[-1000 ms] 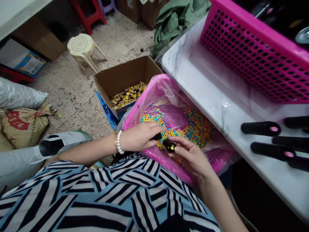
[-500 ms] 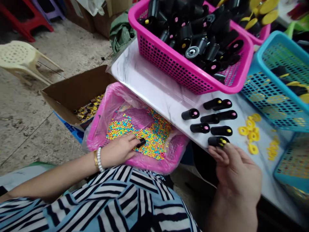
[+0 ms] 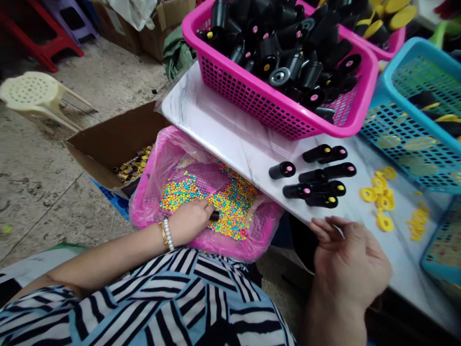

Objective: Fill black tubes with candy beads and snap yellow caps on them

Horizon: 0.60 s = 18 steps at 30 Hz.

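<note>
The short black tube (image 3: pixel 214 216) was dark and cylindrical, its left portion concealed by the left hand (image 3: pixel 189 222), which pinched it. It was located over the beads (image 3: pixel 230 199), which were small, round, and yellow, orange or blue, inside the plastic-lined pink basket (image 3: pixel 234 251). To the right, black cylinders (image 3: pixel 321 200) with pink or yellow tips lay on the white table (image 3: pixel 216 125). The right hand (image 3: pixel 349 262), fingers loosely spread, was positioned just near of them, beside yellow rings (image 3: pixel 385 199).
</note>
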Each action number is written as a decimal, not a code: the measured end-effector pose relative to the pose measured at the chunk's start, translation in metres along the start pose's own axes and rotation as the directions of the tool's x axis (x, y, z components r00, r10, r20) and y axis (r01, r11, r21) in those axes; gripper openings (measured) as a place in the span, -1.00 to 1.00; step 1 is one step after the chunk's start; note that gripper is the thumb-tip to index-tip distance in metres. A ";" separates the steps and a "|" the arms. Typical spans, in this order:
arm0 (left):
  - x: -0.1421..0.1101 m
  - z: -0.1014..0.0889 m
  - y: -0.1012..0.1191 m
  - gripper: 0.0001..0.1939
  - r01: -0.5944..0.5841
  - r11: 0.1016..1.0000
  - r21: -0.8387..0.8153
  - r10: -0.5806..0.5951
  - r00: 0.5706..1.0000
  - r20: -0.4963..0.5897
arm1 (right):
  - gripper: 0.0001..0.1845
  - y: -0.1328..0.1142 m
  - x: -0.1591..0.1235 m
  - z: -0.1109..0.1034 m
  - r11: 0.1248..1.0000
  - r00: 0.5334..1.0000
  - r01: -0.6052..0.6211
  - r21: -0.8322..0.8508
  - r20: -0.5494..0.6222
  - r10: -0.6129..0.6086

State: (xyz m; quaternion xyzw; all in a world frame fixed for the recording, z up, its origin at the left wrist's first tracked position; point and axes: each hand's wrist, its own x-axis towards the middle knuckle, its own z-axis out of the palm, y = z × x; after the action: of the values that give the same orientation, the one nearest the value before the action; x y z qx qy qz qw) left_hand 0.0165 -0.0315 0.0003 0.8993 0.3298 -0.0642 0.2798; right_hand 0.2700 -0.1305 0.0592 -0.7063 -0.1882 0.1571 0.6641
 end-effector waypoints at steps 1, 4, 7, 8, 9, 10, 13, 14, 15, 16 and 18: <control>-0.001 -0.002 0.000 -0.84 -0.026 0.997 -0.066 0.025 1.000 -0.016 | -0.78 -0.001 -0.010 0.002 0.999 0.999 0.045 -0.012 -0.001 -0.045; -0.007 -0.008 -0.002 -0.73 -0.120 0.963 -0.242 0.101 0.991 -0.089 | -0.89 0.000 -0.040 0.014 0.975 0.953 0.133 -0.176 0.295 -0.077; -0.010 -0.014 -0.002 -0.69 -0.109 0.959 -0.262 0.086 0.991 -0.098 | -0.89 0.013 -0.059 0.031 0.891 0.713 0.360 -0.276 0.697 -0.073; -0.011 -0.015 -0.003 -0.69 -0.080 0.966 -0.246 0.060 0.994 -0.089 | -0.87 0.020 -0.063 0.038 0.863 0.642 0.421 -0.277 0.764 -0.068; -0.012 -0.015 -0.003 -0.69 -0.051 0.973 -0.223 0.033 0.996 -0.082 | -0.83 0.026 -0.065 0.044 0.850 0.595 0.444 -0.282 0.803 -0.044; -0.013 -0.015 -0.003 -0.71 -0.024 0.981 -0.194 0.009 0.997 -0.078 | -0.78 0.033 -0.067 0.051 0.855 0.560 0.424 -0.299 0.828 0.012; -0.019 -0.013 -0.006 -0.76 0.026 0.994 -0.106 -0.033 0.997 -0.068 | -0.64 0.049 -0.073 0.070 0.903 0.453 0.224 -0.367 0.859 0.238; -0.021 -0.012 -0.007 -0.77 0.037 0.995 -0.087 -0.043 0.997 -0.063 | -0.63 0.053 -0.074 0.076 0.910 0.414 0.161 -0.382 0.863 0.289; -0.024 -0.012 -0.009 -0.77 0.046 0.996 -0.080 -0.050 0.997 -0.056 | -0.64 0.056 -0.076 0.082 0.911 0.379 0.120 -0.395 0.866 0.326; -0.027 -0.012 -0.011 -0.75 0.052 0.995 -0.084 -0.056 0.997 -0.044 | -0.66 0.059 -0.076 0.088 0.907 0.353 0.108 -0.406 0.869 0.347; -0.033 -0.014 -0.018 -0.67 0.054 0.991 -0.126 -0.057 0.998 -0.021 | -0.70 0.066 -0.077 0.098 0.896 0.341 0.201 -0.395 0.886 0.315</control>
State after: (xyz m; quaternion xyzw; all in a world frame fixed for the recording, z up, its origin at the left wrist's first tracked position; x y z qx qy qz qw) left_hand -0.0213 -0.0304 0.0138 0.8712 0.3616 -0.0399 0.3298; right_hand 0.1604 -0.0841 -0.0151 -0.6222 -0.5385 0.5100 0.2505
